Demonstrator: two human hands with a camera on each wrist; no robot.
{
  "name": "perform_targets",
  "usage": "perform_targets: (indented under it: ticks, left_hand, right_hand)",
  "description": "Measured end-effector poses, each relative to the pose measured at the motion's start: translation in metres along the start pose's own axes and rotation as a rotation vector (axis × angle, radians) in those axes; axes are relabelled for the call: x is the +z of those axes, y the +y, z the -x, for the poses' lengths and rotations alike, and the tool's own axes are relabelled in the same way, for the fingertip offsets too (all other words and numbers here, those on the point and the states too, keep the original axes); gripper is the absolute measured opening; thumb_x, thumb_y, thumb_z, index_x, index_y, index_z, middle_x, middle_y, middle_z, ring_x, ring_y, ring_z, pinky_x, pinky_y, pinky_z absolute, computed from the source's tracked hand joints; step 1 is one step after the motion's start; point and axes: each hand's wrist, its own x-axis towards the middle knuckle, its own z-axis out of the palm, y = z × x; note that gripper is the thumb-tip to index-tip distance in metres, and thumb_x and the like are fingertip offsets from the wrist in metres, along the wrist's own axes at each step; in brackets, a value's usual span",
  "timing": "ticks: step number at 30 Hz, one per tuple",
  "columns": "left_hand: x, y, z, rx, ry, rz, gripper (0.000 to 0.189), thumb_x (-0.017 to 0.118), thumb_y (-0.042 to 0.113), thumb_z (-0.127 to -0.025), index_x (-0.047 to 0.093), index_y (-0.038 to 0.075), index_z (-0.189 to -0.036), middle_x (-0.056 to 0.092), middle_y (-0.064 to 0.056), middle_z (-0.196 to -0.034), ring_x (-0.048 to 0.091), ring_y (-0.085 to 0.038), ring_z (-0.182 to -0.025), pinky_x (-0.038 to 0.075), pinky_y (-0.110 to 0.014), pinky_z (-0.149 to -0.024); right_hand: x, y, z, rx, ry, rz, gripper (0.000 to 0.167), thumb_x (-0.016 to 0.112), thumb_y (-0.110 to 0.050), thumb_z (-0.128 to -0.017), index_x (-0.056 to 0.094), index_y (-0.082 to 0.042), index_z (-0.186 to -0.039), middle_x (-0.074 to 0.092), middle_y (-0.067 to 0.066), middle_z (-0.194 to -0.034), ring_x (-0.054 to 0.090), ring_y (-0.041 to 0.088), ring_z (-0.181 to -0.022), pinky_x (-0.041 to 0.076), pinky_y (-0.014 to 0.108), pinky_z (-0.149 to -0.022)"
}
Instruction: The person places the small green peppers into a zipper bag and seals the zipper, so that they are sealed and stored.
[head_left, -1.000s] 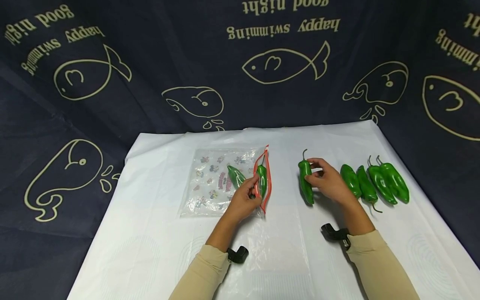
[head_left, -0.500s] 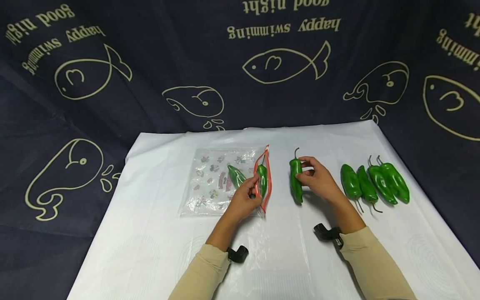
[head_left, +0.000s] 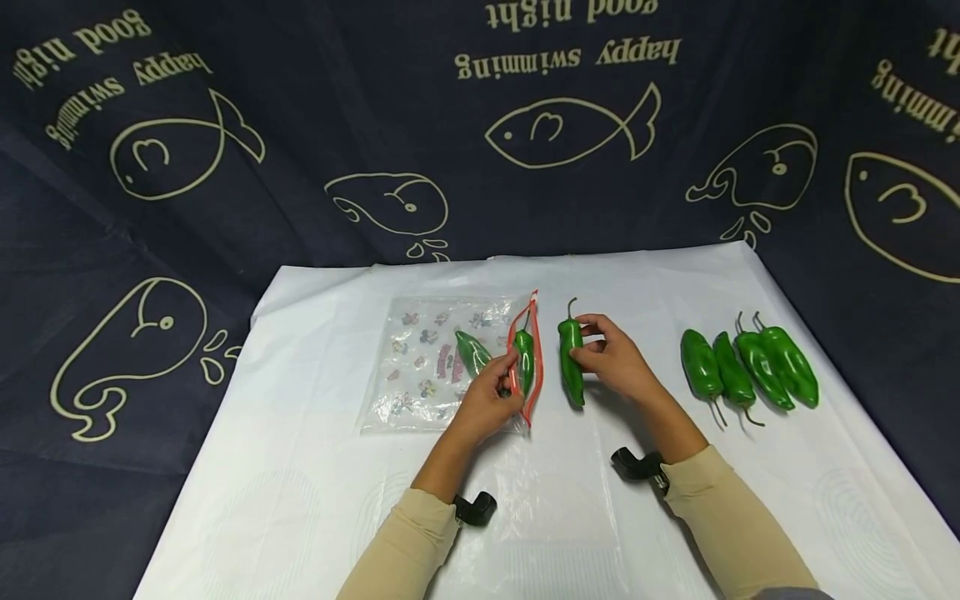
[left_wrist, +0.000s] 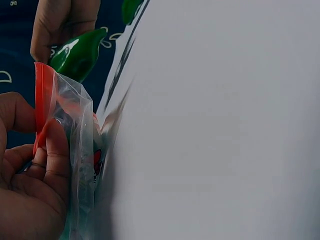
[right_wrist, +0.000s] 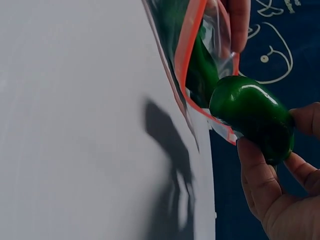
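A clear zip bag with small printed figures and a red zip edge lies on the white table, its mouth spread toward the right. My left hand pinches the near lip of that mouth, fingers also seen on the red strip in the left wrist view. Inside the bag are two green peppers, one at the mouth and one deeper. My right hand holds another green pepper by its side, stem pointing away, just right of the mouth. In the right wrist view this pepper overlaps the red edge.
Several green peppers lie in a row at the right of the white table. A dark blue cloth with fish and whale drawings hangs behind and at the sides. Each wrist wears a black camera mount.
My right hand has carried the held pepper leftward, from nearer the row to close beside the bag's mouth. The left hand and the bag have stayed in place.
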Motion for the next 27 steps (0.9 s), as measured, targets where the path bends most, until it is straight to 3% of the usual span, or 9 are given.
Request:
perform_targets:
  ticks: [8, 16, 23, 27]
  left_hand:
    - [-0.001, -0.005, -0.001, 0.011, -0.010, 0.021, 0.071, 0.060, -0.014, -0.077, 0.039, -0.013, -0.145, 0.046, -0.029, -0.141, 0.056, -0.035, -0.107, 0.047, -0.047, -0.092]
    - [-0.001, -0.005, -0.001, 0.001, -0.029, 0.048, 0.071, 0.059, -0.014, -0.078, 0.038, -0.011, -0.146, 0.045, -0.029, -0.142, 0.057, -0.040, -0.108, 0.048, -0.049, -0.092]
    - [-0.002, -0.006, -0.001, 0.006, -0.047, 0.042, 0.071, 0.059, -0.013, -0.080, 0.036, -0.011, -0.147, 0.042, -0.027, -0.145, 0.059, -0.042, -0.108, 0.049, -0.032, -0.086]
    - [-0.003, -0.006, -0.001, 0.014, -0.045, 0.038, 0.071, 0.059, -0.013, -0.080, 0.036, -0.011, -0.147, 0.042, -0.027, -0.145, 0.058, -0.043, -0.108, 0.050, -0.036, -0.087]
  right_hand:
    - [0.015, 0.001, -0.011, -0.002, -0.004, -0.073, 0.053, 0.063, 0.000, -0.091, 0.043, 0.000, -0.141, 0.046, 0.024, -0.127, 0.062, 0.021, -0.091, 0.058, 0.034, -0.072]
    - [0.030, -0.008, -0.022, 0.056, 0.033, -0.117, 0.057, 0.063, -0.003, -0.093, 0.039, 0.001, -0.145, 0.044, 0.027, -0.130, 0.062, 0.023, -0.094, 0.058, 0.034, -0.074]
    - [0.041, 0.003, -0.030, 0.095, 0.070, -0.141, 0.057, 0.064, -0.005, -0.092, 0.041, -0.002, -0.144, 0.045, 0.025, -0.129, 0.061, 0.024, -0.096, 0.058, 0.034, -0.075]
    - [0.043, 0.002, -0.030, 0.102, 0.071, -0.140, 0.057, 0.064, -0.004, -0.092, 0.041, -0.003, -0.144, 0.045, 0.024, -0.128, 0.062, 0.025, -0.096, 0.058, 0.034, -0.075]
